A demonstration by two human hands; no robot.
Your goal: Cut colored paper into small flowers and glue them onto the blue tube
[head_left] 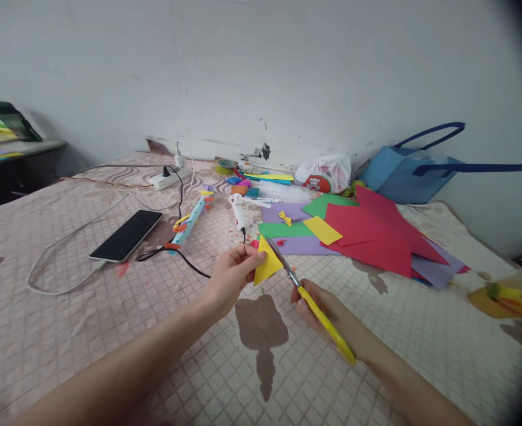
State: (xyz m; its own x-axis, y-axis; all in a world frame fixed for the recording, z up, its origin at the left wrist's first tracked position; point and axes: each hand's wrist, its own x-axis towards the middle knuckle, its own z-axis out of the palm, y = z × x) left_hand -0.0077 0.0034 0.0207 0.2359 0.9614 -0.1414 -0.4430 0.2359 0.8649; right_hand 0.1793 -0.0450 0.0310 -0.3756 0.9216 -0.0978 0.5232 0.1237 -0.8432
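Observation:
Pinched in my left hand (233,271) is a small yellow paper piece (267,266), roughly triangular, thumb on top. My right hand (316,305) grips yellow-handled scissors (316,310); their blades lie along the paper's right edge and point away from me. Whether the blades are apart I cannot tell. Just beyond the hands are a white glue gun (238,212) and a small yellow paper bow (284,218). A yellow paper rectangle (323,230) rests near the red paper sheets (367,236), with green paper (283,230) and purple paper (305,245) beside them.
On the left a tablet or large phone (126,235) lies with its cable attached. A light-blue strip with paper bits (190,220) is beside it. Behind are a power strip (170,176), a plastic bag (325,173) and a blue bag (407,171). Cables cross the patterned tablecloth (176,378).

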